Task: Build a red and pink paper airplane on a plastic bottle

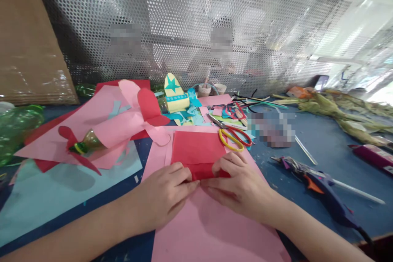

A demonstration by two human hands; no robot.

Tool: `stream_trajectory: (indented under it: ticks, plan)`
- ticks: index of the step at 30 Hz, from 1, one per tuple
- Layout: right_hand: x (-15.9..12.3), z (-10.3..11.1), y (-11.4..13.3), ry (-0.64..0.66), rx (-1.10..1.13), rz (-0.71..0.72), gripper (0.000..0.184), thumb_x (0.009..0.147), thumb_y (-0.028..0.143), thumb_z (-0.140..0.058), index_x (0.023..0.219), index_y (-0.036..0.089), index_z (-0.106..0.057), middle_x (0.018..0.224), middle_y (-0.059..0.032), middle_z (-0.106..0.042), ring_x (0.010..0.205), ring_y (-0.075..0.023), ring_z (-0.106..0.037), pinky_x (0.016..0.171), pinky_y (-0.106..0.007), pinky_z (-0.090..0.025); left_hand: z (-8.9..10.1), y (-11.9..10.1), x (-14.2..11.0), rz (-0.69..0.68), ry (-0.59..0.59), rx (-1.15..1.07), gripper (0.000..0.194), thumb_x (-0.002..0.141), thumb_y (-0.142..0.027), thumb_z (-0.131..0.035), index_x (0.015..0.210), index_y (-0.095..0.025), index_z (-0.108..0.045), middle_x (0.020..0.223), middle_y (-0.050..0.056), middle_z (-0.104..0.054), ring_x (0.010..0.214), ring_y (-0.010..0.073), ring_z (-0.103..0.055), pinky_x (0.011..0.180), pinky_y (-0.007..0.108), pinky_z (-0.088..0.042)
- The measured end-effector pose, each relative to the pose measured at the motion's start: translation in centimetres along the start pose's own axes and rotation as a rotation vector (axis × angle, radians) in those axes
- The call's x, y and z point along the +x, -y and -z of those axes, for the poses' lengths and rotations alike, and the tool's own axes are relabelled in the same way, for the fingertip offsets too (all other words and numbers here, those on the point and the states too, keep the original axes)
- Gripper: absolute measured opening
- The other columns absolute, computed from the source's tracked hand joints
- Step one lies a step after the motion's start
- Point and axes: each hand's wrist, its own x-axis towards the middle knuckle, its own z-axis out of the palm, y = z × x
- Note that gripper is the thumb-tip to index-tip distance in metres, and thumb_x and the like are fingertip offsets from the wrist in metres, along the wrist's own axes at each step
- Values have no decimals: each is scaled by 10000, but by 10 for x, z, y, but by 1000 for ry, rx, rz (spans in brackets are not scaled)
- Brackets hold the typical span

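Both hands pinch the near edge of a red sheet of paper [198, 147], which has a fold line across it and a strip bent over toward me. My left hand [167, 194] grips the left part of that edge, thumb and fingers pressed together. On the right part, my right hand [238, 186] does the same, its fingertips almost meeting the left ones. Under the red paper lies a large pink sheet [211, 229]. Just beyond my right hand rest scissors [235, 135] with red and yellow handles.
At left, a pink paper-covered bottle plane [118, 131] with a red propeller lies on coloured sheets. A yellow bottle plane [176, 100] stands behind paper scraps [190, 116]. A glue gun [322, 192] lies right, near dried husks [331, 110]. Perforated metal mesh [184, 20] rises behind.
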Motion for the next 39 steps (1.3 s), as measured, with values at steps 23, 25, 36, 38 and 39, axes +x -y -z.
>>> stream_trajectory:
  ticks: [23, 25, 36, 38, 39]
  plan:
    - [-6, -9, -21, 72, 39, -281, 234, 842, 345, -607, 1002, 176, -631, 918, -85, -663, 940, -247, -579, 862, -405, -441, 3, 28, -2, 689, -131, -381, 517, 727, -349, -661, 1207, -283, -483, 948, -4, -606, 959, 198, -627, 937, 387, -484]
    - [-6, -8, -21, 66, 61, -281, 250, 862, 373, -582, 1010, 176, -623, 928, -84, -666, 951, -241, -578, 873, -403, -439, 2, 28, -2, 685, -130, -371, 502, 739, -367, -655, 1206, -285, -489, 926, -6, -603, 960, 202, -626, 926, 383, -487]
    - [-6, -6, -19, 57, 60, -291, 207, 876, 323, -554, 999, 175, -627, 925, -87, -665, 960, -243, -578, 873, -403, -452, 3, 30, -2, 624, -112, -138, 461, 723, -300, -701, 1161, -248, -567, 852, -4, -620, 842, 187, -615, 779, 325, -505]
    - [-6, -6, -19, 65, 67, -292, 218, 879, 330, -547, 1000, 169, -630, 914, -89, -661, 951, -242, -577, 858, -402, -460, 8, 31, 0, 558, -75, -65, 360, 700, -332, -730, 1030, -220, -639, 804, 7, -624, 837, 206, -603, 755, 333, -504]
    - [-7, -6, -19, 71, 71, -296, 222, 881, 332, -544, 999, 166, -630, 906, -89, -660, 943, -241, -579, 849, -401, -464, 12, 32, 1, 518, -56, -16, 286, 683, -362, -747, 906, -203, -667, 763, 14, -620, 839, 220, -596, 753, 345, -501]
